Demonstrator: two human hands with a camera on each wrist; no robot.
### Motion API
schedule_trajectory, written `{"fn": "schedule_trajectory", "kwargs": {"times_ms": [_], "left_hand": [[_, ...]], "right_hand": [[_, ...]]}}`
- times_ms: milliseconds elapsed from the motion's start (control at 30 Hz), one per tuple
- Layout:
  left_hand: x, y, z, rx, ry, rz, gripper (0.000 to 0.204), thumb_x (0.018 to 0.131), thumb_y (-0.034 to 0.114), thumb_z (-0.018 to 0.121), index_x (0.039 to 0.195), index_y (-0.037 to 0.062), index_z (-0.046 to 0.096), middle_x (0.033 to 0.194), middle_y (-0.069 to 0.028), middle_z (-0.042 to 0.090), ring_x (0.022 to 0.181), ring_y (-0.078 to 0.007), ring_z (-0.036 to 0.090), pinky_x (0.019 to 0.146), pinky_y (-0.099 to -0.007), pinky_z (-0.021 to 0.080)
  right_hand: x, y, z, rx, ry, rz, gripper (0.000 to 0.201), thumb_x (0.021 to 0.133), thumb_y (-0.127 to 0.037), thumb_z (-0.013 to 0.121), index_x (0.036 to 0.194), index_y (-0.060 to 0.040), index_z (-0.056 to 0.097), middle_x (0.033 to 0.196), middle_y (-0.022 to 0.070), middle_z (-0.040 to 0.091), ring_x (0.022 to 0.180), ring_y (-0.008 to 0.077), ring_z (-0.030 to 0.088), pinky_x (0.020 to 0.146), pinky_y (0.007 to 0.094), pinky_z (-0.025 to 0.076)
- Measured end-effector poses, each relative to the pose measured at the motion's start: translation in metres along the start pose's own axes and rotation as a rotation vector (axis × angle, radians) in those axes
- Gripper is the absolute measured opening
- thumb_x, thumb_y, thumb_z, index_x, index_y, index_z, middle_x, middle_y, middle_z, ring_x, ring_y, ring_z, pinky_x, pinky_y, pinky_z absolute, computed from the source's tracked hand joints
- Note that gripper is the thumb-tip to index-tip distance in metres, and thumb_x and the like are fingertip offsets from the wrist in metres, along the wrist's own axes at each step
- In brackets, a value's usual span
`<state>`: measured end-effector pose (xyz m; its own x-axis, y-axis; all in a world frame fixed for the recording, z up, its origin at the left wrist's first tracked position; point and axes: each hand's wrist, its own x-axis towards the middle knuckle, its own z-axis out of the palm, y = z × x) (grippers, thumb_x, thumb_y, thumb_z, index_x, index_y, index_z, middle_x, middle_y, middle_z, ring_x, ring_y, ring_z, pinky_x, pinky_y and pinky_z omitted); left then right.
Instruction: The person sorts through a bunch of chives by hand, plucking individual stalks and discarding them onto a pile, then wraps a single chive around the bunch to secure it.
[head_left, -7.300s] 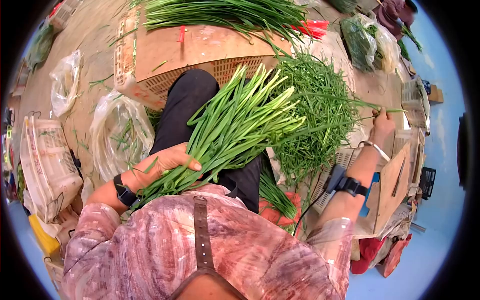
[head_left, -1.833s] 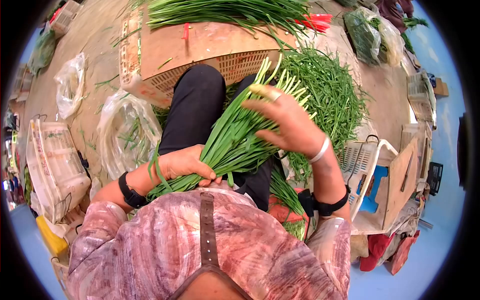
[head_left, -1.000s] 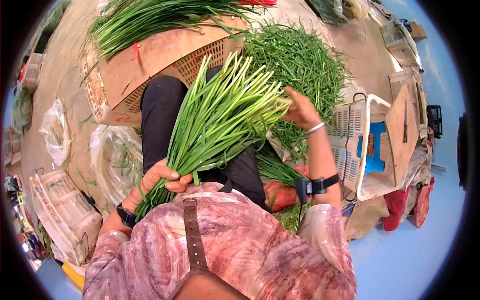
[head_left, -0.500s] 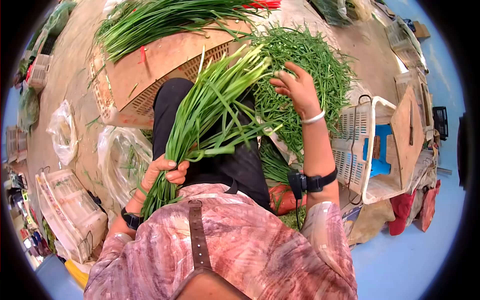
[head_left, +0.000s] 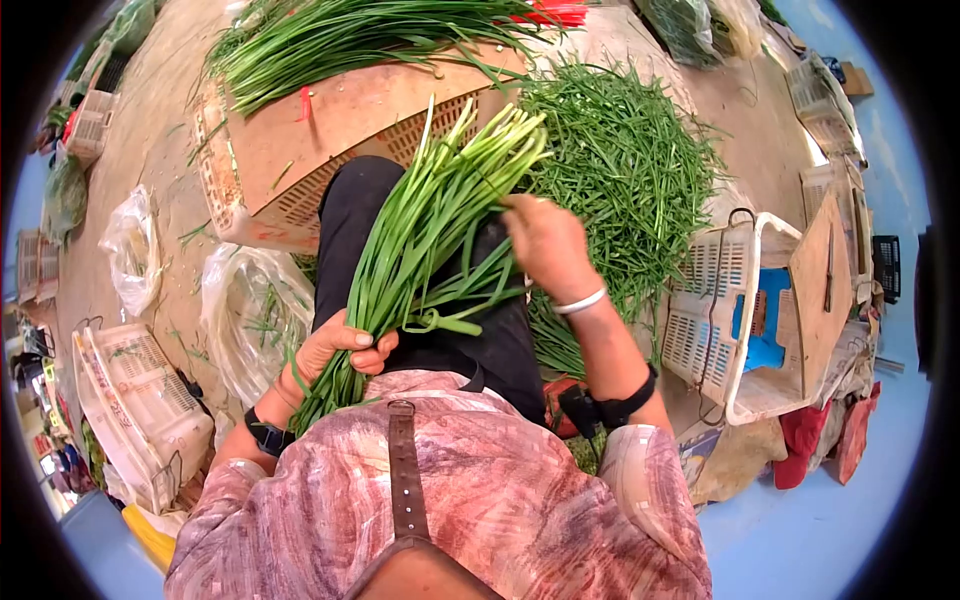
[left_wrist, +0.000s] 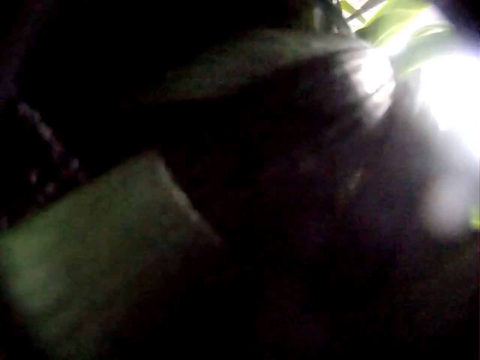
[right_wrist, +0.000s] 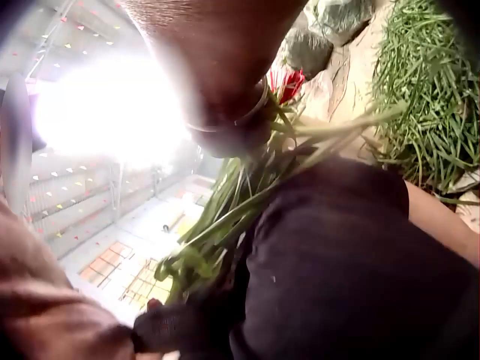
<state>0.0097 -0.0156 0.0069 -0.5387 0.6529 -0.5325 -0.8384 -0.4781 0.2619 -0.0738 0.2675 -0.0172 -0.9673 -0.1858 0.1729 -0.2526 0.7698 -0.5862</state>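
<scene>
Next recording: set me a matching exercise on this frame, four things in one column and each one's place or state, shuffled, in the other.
Things:
1. bundle of long green chive stalks
2. loose heap of thin green stems
3. flat brown cardboard sheet
4. white plastic lattice crate

Places or states:
A. lies on top of an upturned lattice crate in front of the knees
B. gripped at its leafy end by the left hand, touched higher up by the right hand
C. stands at the person's right, beyond the right forearm
D. spread on the ground right of the bundle

Pairs: 1-B, 2-D, 3-A, 4-C
</scene>
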Motion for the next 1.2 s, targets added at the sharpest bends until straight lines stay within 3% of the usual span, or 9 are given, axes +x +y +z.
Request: {"fn": "schedule_trajectory", "kwargs": {"times_ms": [133,300,633,800,867,933,1067,1133,1200], "left_hand": [[0.001,0.000,-0.006,0.046,-0.043,-0.052,0.039,0.076,0.003,0.060,0.111,-0.0040,0.045,0.080,-0.0101,0.052,0.051,-0.0075,0.041,0.047,-0.0225,0.031],[0.002,0.003,-0.013,0.142,-0.035,-0.106,0.017,0.077,0.008,0.060,0.084,-0.0059,0.051,0.065,-0.0078,0.050,0.043,-0.0077,0.036,0.045,-0.0247,0.028],[0.000,0.002,-0.012,0.094,-0.010,-0.103,0.015,0.076,0.005,0.059,0.084,-0.0056,0.052,0.064,-0.0074,0.050,0.042,-0.0070,0.036,0.044,-0.0243,0.026],[0.000,0.001,-0.016,0.066,-0.034,-0.089,0.018,0.077,0.004,0.057,0.091,-0.0051,0.051,0.067,-0.0086,0.052,0.043,-0.0068,0.036,0.043,-0.0237,0.027],[0.000,0.000,-0.021,0.049,-0.057,-0.091,0.022,0.078,0.004,0.057,0.097,-0.0045,0.049,0.071,-0.0098,0.053,0.044,-0.0070,0.037,0.043,-0.0236,0.027],[0.000,-0.001,-0.019,0.022,-0.042,-0.078,0.029,0.078,0.004,0.057,0.104,-0.0038,0.048,0.074,-0.0115,0.054,0.045,-0.0072,0.038,0.044,-0.0232,0.029],[0.000,-0.001,-0.020,-0.012,-0.030,-0.075,0.037,0.078,0.004,0.057,0.112,-0.0028,0.046,0.078,-0.0129,0.055,0.047,-0.0076,0.040,0.045,-0.0229,0.031],[0.001,0.000,-0.023,-0.018,-0.043,-0.116,0.042,0.078,0.005,0.058,0.117,-0.0019,0.044,0.080,-0.0139,0.055,0.049,-0.0078,0.041,0.045,-0.0228,0.031],[0.001,0.000,-0.018,-0.011,-0.028,-0.121,0.044,0.078,0.005,0.058,0.119,-0.0022,0.043,0.084,-0.0158,0.056,0.050,-0.0093,0.043,0.046,-0.0229,0.033]], "right_hand": [[0.031,0.038,-0.045,0.211,0.089,0.252,0.015,0.086,-0.005,0.055,0.095,-0.0076,0.067,0.070,0.0031,0.062,0.052,0.0056,0.048,0.047,0.0220,0.041],[0.072,0.119,-0.075,0.567,0.284,0.515,0.018,0.088,-0.010,0.051,0.089,-0.0021,0.067,0.065,0.0010,0.056,0.043,0.0064,0.040,0.038,0.0210,0.030],[0.069,0.297,-0.125,0.627,1.026,0.731,0.019,0.083,-0.001,0.048,0.085,0.0052,0.065,0.065,0.0110,0.058,0.043,0.0149,0.047,0.037,0.0264,0.035],[0.049,0.285,-0.147,0.480,0.898,1.042,0.019,0.080,-0.008,0.058,0.089,0.0073,0.064,0.075,0.0201,0.063,0.057,0.0259,0.060,0.051,0.0342,0.048],[0.044,0.228,-0.132,-0.604,0.128,0.759,0.027,0.078,-0.014,0.065,0.094,0.0072,0.063,0.086,0.0246,0.064,0.078,0.0344,0.064,0.071,0.0401,0.051],[0.038,0.196,-0.101,-0.666,0.036,0.520,0.032,0.075,-0.022,0.069,0.095,0.0027,0.063,0.102,0.0250,0.062,0.094,0.0304,0.063,0.079,0.0392,0.051],[0.003,0.062,-0.045,0.065,-0.131,-0.240,0.046,0.067,-0.014,0.075,0.109,-0.0056,0.060,0.111,0.0150,0.060,0.099,0.0295,0.058,0.088,0.0367,0.046],[0.000,0.005,-0.036,0.046,-0.177,-0.412,0.053,0.062,-0.017,0.078,0.109,-0.0060,0.057,0.113,0.0152,0.056,0.099,0.0323,0.055,0.086,0.0385,0.045],[-0.019,-0.001,-0.007,0.037,-0.081,-0.299,0.060,0.057,-0.019,0.079,0.111,-0.0067,0.055,0.113,0.0172,0.054,0.099,0.0355,0.054,0.086,0.0410,0.044]]}}
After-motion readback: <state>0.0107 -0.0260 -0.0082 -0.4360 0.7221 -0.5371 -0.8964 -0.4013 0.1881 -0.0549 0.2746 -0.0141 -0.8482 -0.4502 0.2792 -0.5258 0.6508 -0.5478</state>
